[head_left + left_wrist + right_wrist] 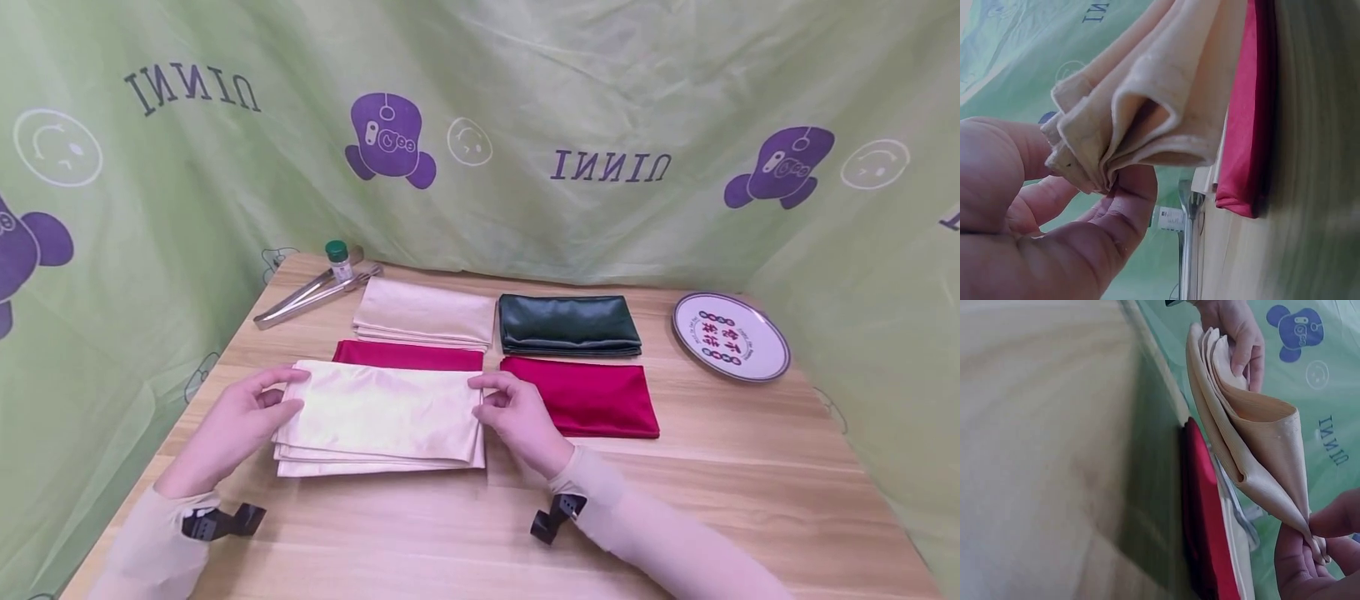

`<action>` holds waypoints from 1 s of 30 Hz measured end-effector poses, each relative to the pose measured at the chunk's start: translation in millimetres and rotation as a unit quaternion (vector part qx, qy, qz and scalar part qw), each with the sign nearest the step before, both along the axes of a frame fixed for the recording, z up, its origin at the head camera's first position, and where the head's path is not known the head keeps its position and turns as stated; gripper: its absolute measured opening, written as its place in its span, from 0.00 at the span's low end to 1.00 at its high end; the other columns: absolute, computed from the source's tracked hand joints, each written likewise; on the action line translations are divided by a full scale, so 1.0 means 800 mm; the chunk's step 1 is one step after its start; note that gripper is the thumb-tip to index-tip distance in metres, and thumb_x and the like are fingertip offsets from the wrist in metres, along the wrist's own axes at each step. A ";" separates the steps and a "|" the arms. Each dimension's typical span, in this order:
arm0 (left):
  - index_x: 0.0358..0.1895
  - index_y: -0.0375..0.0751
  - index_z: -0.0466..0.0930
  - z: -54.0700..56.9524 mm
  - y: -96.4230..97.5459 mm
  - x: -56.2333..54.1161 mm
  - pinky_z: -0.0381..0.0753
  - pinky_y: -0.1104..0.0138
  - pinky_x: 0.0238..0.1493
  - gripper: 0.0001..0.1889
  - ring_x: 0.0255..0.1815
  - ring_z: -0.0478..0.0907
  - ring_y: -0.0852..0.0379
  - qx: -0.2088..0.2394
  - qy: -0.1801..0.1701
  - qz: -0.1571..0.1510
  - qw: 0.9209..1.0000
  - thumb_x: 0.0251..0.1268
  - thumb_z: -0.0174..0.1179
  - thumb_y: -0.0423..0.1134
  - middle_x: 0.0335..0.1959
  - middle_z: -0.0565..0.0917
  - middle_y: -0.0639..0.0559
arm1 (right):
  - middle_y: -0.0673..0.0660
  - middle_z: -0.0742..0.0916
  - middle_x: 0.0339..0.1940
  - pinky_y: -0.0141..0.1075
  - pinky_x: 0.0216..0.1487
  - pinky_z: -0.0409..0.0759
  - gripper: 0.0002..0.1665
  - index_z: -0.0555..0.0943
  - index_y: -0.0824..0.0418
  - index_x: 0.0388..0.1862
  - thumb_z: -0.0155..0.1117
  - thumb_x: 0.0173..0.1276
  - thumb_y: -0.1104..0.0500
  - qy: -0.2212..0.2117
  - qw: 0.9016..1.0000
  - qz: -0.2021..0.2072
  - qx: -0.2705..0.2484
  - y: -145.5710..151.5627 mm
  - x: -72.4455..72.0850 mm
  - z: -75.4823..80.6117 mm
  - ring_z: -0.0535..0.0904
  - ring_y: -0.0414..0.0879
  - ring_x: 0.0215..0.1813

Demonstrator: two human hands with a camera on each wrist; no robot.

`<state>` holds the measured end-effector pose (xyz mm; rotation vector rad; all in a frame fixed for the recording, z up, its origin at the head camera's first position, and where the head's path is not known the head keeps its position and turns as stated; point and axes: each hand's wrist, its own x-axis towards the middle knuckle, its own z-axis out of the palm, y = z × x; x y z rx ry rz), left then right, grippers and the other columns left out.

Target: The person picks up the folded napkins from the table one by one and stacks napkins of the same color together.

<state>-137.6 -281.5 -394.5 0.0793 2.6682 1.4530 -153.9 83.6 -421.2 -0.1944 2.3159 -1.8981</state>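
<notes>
Both hands hold a folded cream satin cloth (386, 412) up off the table, one at each short end. My left hand (243, 421) pinches its left end between thumb and fingers; in the left wrist view the layers (1141, 119) bunch together at the pinch. At the other end, my right hand (525, 417) pinches the edge, and the right wrist view shows the folds (1260, 437) hanging loosely between the hands. Behind and partly under the cloth in the head view lies a folded red cloth (408, 356), most of it hidden.
Farther back lie a folded pale pink cloth (427, 310) and a dark green one (570, 323). A second red cloth (600, 396) lies right of my right hand. Metal tongs (300, 304) and a green-capped bottle (340, 261) are back left, a printed plate (686, 333) back right.
</notes>
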 end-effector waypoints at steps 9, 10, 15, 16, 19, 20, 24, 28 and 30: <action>0.65 0.40 0.72 0.005 0.013 -0.035 0.78 0.68 0.40 0.23 0.50 0.74 0.44 -0.026 0.013 -0.013 1.000 0.69 0.60 0.39 0.66 0.70 0.38 | 0.59 0.83 0.32 0.34 0.31 0.77 0.20 0.83 0.59 0.51 0.67 0.60 0.70 0.015 0.999 -0.005 0.044 0.011 -0.036 0.003 0.78 0.48 0.32; 0.65 0.40 0.72 0.005 0.014 -0.041 0.78 0.68 0.41 0.23 0.51 0.74 0.43 -0.025 0.015 -0.013 0.999 0.69 0.60 0.39 0.66 0.70 0.38 | 0.58 0.83 0.34 0.35 0.33 0.77 0.20 0.83 0.59 0.51 0.67 0.60 0.70 0.020 0.999 -0.007 0.050 0.012 -0.041 0.004 0.78 0.47 0.32; 0.66 0.40 0.72 0.005 0.021 -0.070 0.78 0.66 0.39 0.23 0.49 0.74 0.44 -0.028 0.022 -0.004 0.999 0.69 0.58 0.37 0.63 0.72 0.38 | 0.58 0.83 0.39 0.36 0.34 0.78 0.20 0.83 0.60 0.52 0.66 0.60 0.69 0.048 0.996 -0.018 0.074 0.010 -0.068 0.013 0.79 0.48 0.35; 0.65 0.40 0.72 0.005 0.023 -0.077 0.78 0.65 0.38 0.22 0.48 0.74 0.44 -0.032 0.025 -0.001 0.999 0.69 0.58 0.36 0.62 0.72 0.38 | 0.59 0.82 0.40 0.35 0.34 0.78 0.20 0.83 0.61 0.52 0.65 0.60 0.70 0.052 0.996 -0.021 0.076 0.009 -0.074 0.015 0.78 0.48 0.35; 0.65 0.39 0.73 0.007 0.030 -0.097 0.77 0.64 0.36 0.22 0.47 0.73 0.44 -0.032 0.035 0.003 0.999 0.67 0.56 0.34 0.60 0.72 0.37 | 0.59 0.81 0.41 0.35 0.34 0.77 0.20 0.83 0.63 0.52 0.64 0.59 0.71 0.067 0.993 -0.034 0.093 0.009 -0.091 0.020 0.77 0.48 0.36; 0.65 0.38 0.73 0.008 0.032 -0.105 0.76 0.64 0.35 0.22 0.47 0.73 0.44 -0.032 0.043 0.004 0.999 0.66 0.56 0.33 0.60 0.72 0.37 | 0.59 0.81 0.41 0.34 0.35 0.76 0.20 0.83 0.63 0.52 0.63 0.59 0.71 0.073 0.991 -0.039 0.101 0.009 -0.097 0.021 0.77 0.48 0.36; 0.65 0.35 0.72 0.017 0.044 -0.134 0.74 0.65 0.28 0.24 0.43 0.71 0.44 -0.029 0.061 0.006 0.998 0.64 0.54 0.30 0.61 0.69 0.35 | 0.59 0.80 0.40 0.35 0.37 0.75 0.22 0.84 0.62 0.52 0.61 0.57 0.70 0.098 0.984 -0.059 0.135 0.010 -0.125 0.027 0.75 0.48 0.36; 0.65 0.34 0.72 0.025 0.055 -0.160 0.72 0.63 0.31 0.25 0.46 0.70 0.42 -0.045 0.072 0.013 0.996 0.62 0.53 0.29 0.63 0.68 0.34 | 0.58 0.80 0.39 0.37 0.40 0.74 0.23 0.84 0.62 0.52 0.58 0.56 0.69 0.116 0.977 -0.072 0.162 0.010 -0.152 0.030 0.74 0.49 0.37; 0.64 0.34 0.73 0.026 0.059 -0.173 0.72 0.63 0.33 0.25 0.47 0.70 0.42 -0.051 0.084 0.017 0.995 0.61 0.52 0.29 0.63 0.68 0.34 | 0.58 0.80 0.41 0.37 0.43 0.73 0.23 0.84 0.61 0.52 0.58 0.56 0.69 0.122 0.974 -0.079 0.176 0.010 -0.164 0.030 0.74 0.49 0.39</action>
